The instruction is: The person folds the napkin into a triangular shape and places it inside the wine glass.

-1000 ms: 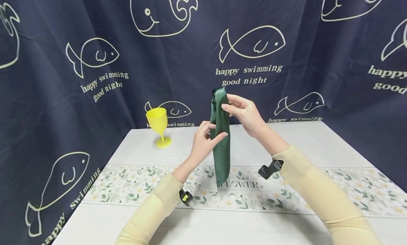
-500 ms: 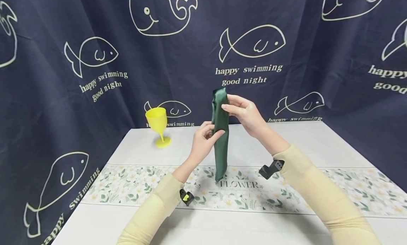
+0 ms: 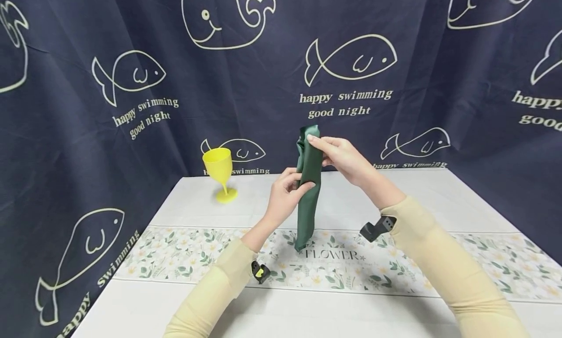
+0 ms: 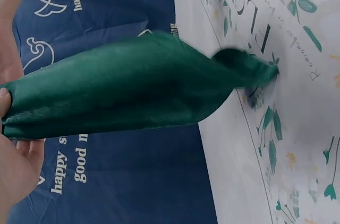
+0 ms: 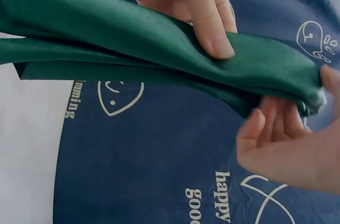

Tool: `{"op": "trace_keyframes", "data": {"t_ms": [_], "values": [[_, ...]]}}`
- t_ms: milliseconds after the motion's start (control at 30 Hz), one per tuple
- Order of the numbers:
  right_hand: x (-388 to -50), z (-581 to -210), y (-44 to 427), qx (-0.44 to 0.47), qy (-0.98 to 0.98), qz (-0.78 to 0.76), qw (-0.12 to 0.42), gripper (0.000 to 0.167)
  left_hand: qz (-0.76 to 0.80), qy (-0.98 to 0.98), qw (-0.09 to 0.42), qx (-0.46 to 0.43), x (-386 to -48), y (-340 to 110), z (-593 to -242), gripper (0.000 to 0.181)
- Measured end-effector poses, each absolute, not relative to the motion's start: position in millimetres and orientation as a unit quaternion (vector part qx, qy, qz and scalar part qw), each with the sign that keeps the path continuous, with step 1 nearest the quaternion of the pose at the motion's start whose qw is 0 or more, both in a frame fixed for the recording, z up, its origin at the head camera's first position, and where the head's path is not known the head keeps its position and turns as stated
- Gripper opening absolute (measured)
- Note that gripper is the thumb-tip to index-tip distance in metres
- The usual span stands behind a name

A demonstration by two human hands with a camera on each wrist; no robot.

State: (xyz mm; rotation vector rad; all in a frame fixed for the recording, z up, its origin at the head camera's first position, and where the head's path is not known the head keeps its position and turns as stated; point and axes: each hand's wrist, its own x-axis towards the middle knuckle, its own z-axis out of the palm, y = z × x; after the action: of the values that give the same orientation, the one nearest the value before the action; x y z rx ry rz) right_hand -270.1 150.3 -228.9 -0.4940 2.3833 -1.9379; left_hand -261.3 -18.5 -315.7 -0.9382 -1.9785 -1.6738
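A long strip of folded, shiny dark green cloth [image 3: 310, 208] hangs roughly upright over the middle of the table. My left hand [image 3: 283, 197] pinches it about midway, thumb across the front and fingers behind. Near the top end, my right hand [image 3: 347, 158] grips it with the thumb on the front face; in the right wrist view its fingers [image 5: 281, 120] reach under the bunched end. The left wrist view shows the cloth's lower part [image 4: 122, 88] twisting to a narrow tip above the printed runner. Whether that tip touches the table cannot be told.
A yellow plastic goblet [image 3: 218, 167] stands upright at the back left of the white table [image 3: 263, 308]. A floral runner [image 3: 175, 255] printed with FLOWER crosses the table. Dark blue curtains [image 3: 246, 94] with whale and fish drawings enclose the back and sides.
My right thumb has moved up onto the front of the cloth's top end. The cloth and both hands have shifted slightly right, and its lower tip has swung and risen a little.
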Motion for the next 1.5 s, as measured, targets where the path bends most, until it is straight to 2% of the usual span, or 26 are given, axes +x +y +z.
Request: {"op": "trace_keyframes", "data": {"t_ms": [300, 367, 567, 667, 767, 900, 1033, 1267, 1500], "values": [[-272, -229, 152, -0.177, 0.732, -0.655, 0.063, 0.049, -0.593, -0.708, 0.186, -0.336, -254, -20, -310, 0.017], [-272, -229, 152, -0.176, 0.72, -0.669, 0.062, 0.047, -0.592, -0.708, 0.184, -0.339, -255, -19, -311, 0.017], [-269, -232, 153, -0.176, 0.702, -0.691, 0.002, 0.019, -0.595, -0.709, 0.176, -0.336, -274, -17, -330, 0.019], [-268, -233, 153, -0.173, 0.709, -0.682, -0.039, 0.014, -0.598, -0.711, 0.17, -0.329, -279, -16, -335, 0.02], [-268, -234, 153, -0.166, 0.729, -0.658, -0.083, 0.016, -0.601, -0.712, 0.162, -0.325, -281, -16, -335, 0.022], [-270, -235, 155, -0.17, 0.742, -0.638, -0.118, 0.029, -0.6, -0.717, 0.153, -0.319, -279, -16, -334, 0.023], [-272, -238, 157, -0.179, 0.742, -0.634, -0.12, 0.037, -0.6, -0.727, 0.141, -0.304, -279, -16, -333, 0.025], [-275, -233, 163, -0.217, 0.741, -0.624, -0.121, 0.039, -0.611, -0.733, 0.102, -0.283, -279, -16, -329, 0.029], [-276, -224, 169, -0.267, 0.742, -0.607, -0.097, 0.039, -0.617, -0.718, 0.126, -0.296, -282, -15, -320, 0.027]]}}
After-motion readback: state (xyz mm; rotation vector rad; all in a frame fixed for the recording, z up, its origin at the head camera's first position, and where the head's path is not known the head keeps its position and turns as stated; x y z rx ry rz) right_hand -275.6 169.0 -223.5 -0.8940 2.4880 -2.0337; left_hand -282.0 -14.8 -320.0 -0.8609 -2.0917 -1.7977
